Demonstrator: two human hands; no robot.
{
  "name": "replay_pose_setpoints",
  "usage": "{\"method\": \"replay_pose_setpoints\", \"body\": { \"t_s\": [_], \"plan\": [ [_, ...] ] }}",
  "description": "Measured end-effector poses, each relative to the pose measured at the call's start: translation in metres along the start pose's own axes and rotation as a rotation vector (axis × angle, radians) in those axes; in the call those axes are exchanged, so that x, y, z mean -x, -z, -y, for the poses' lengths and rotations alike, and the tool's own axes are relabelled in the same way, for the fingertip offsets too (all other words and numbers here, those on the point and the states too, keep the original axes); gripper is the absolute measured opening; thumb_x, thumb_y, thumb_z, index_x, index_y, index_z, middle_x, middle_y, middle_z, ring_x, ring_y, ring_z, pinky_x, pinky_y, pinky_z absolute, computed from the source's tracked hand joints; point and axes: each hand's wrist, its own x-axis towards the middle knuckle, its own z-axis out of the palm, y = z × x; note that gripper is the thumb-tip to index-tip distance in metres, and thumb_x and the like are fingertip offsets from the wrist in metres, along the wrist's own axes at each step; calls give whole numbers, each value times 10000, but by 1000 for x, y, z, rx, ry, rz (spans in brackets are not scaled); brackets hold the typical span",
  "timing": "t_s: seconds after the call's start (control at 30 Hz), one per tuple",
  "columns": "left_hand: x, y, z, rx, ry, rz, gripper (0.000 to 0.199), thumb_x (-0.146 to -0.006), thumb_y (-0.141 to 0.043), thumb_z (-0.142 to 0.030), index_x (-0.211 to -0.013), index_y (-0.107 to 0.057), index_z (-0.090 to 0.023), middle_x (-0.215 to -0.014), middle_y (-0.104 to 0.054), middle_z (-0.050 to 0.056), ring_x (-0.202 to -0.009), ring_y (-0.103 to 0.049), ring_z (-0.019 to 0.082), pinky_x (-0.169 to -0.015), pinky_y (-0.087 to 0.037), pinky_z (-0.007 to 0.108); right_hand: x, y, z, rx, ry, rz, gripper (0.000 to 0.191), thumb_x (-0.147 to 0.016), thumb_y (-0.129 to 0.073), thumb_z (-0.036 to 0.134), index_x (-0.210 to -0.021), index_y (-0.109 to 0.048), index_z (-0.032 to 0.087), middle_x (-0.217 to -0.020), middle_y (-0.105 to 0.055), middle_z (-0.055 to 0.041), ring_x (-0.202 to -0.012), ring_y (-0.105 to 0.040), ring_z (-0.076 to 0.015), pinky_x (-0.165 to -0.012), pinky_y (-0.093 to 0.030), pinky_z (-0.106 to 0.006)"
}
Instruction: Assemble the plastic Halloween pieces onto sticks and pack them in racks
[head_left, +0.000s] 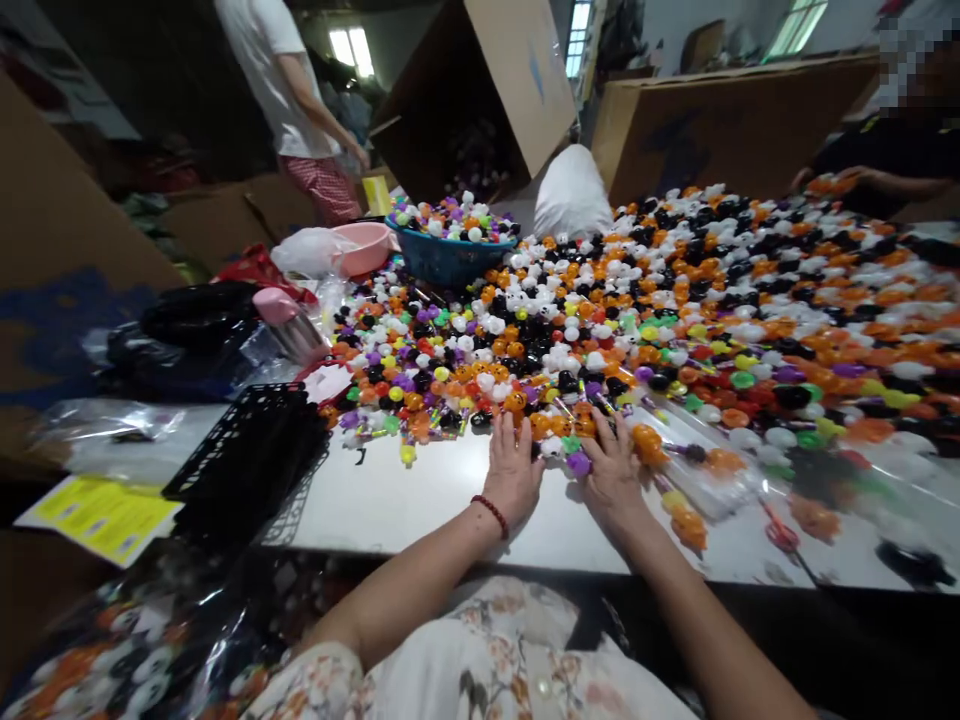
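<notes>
A large heap of small plastic pieces (540, 340), orange, white, black, purple and green, is spread over the white table (375, 500). My left hand (514, 470), with a red bead bracelet (491, 515) on its wrist, lies palm down at the heap's near edge, fingers apart. Close to its right, my right hand (613, 468) rests with spread fingers touching the pieces. Between the hands lie a purple piece (578, 463), a green one and several orange ones. Neither hand is closed around anything.
Black baskets (255, 450) and a yellow printed sheet (105, 520) are at the left. Behind the heap stand a blue basin (450, 256) and a pink basin (364, 248). Red-handled scissors (781, 532) and plastic bags (705, 465) lie right. Two people are beyond the table.
</notes>
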Motion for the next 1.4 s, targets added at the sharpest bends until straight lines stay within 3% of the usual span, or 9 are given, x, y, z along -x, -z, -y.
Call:
{"method": "replay_pose_setpoints", "body": {
  "t_s": [0.23, 0.33, 0.47, 0.6, 0.77, 0.9, 1.07, 1.27, 1.4],
  "plan": [
    [54, 55, 29, 75, -52, -59, 585, -927, -532, -225, -1471, -327, -161, -1507, -367, 197, -1416, -346, 307, -1144, -389, 535, 17, 19, -2, -42, 88, -83, 401, -766, -468, 87, -1105, -666, 173, -1512, -438, -155, -1409, -337, -407, -1023, -394, -628],
    [71, 78, 59, 52, 36, -149, 416, -954, -497, -220, -1362, -446, -154, -1278, -558, 163, -1214, -521, 268, -1051, -477, 502, 18, 28, 8, -250, 103, -126, 307, -767, -471, 122, -1017, -644, 165, -1141, -670, -155, -1089, -607, -319, -903, -499, -465],
    [80, 94, 95, 58, 159, -238, 260, -959, -503, -260, -1190, -568, -159, -1117, -627, 122, -1073, -577, 253, -973, -509, 479, 5, 29, 67, -629, 70, 49, 170, -894, -507, 257, -746, -573, 204, -674, -623, -20, -597, -583, -175, -544, -451, -269],
    [70, 108, 113, 207, 298, -295, 261, -954, -510, -361, -1103, -621, -178, -1082, -650, 100, -1030, -611, 245, -912, -525, 429, -27, 3, 145, -660, 372, 163, 127, -903, -514, 145, -852, -623, 186, -839, -664, -44, -751, -610, -173, -665, -487, -263],
    [29, 144, 122, 310, 426, -361, 320, -930, -516, -449, -1058, -657, -192, -1050, -682, 77, -957, -632, 224, -781, -518, 344, -68, -45, 197, -240, 526, 255, 459, -820, -555, 25, -1276, -529, 62, -1287, -574, -213, -1106, -540, -284, -937, -472, -410],
    [-17, 162, 123, 292, 348, -279, 325, -918, -501, -445, -994, -677, -183, -1002, -703, 75, -895, -643, 214, -745, -497, 321, -75, -64, 207, -181, 497, 290, 425, -787, -616, 80, -1204, -559, 21, -1158, -587, -244, -1051, -531, -324, -887, -477, -465],
    [-82, 149, 116, 143, 208, -37, 294, -940, -451, -364, -972, -677, -178, -951, -721, 68, -856, -659, 197, -773, -504, 306, -61, -47, 198, -171, 472, 309, 281, -778, -541, 14, -1031, -612, 110, -1049, -619, -156, -955, -563, -260, -822, -495, -373],
    [-175, 117, 127, -122, 69, 87, 363, -814, -488, -70, -1138, -635, -134, -1179, -667, 139, -1116, -562, 248, -972, -426, 353, -23, 0, 160, -730, 232, 378, 551, -746, -525, 33, -1276, -556, 178, -1149, -676, -106, -1029, -631, -257, -890, -506, -376],
    [-218, 104, 138, -215, 42, 207, 362, -722, -588, -64, -1067, -654, -149, -1139, -682, 132, -1124, -538, 259, -968, -412, 334, -4, 16, 131, -1178, 38, 409, 313, -860, -550, 205, -1137, -696, 196, -1088, -730, -82, -1034, -663, -261, -937, -510, -392]
  ]
}}
